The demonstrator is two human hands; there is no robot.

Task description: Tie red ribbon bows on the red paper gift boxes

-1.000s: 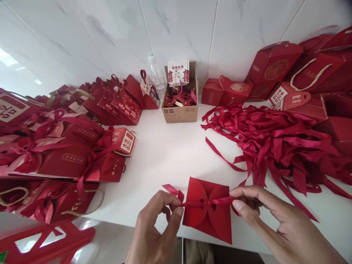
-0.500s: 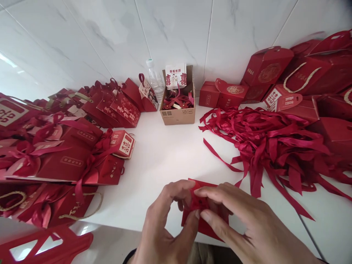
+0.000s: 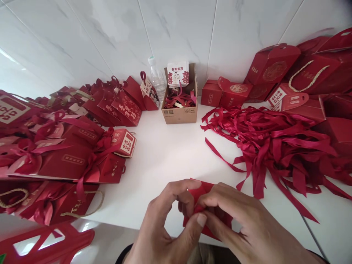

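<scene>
A small red box (image 3: 210, 231) is at the near edge of the white table, partly covered by both hands. My left hand (image 3: 176, 220) has its thumb and forefinger pinched at the top of the box. My right hand (image 3: 233, 216) pinches the same spot from the other side, its fingertips touching those of the left. A bit of red material shows between the fingertips; its exact shape is hidden. Right of the hands lies a large tangled pile of red ribbons (image 3: 275, 146), one strand reaching toward the middle.
Ribboned red gift boxes (image 3: 74, 146) crowd the left side. A cardboard box (image 3: 180, 115) and a clear bottle (image 3: 157, 79) stand by the tiled wall. More red boxes (image 3: 272, 68) are stacked at the back right. A red plastic stool (image 3: 79, 240) is low at the left.
Both hands have drawn closer together over the small red box, and the thumbs now cover more of its top. The view has shifted slightly.
</scene>
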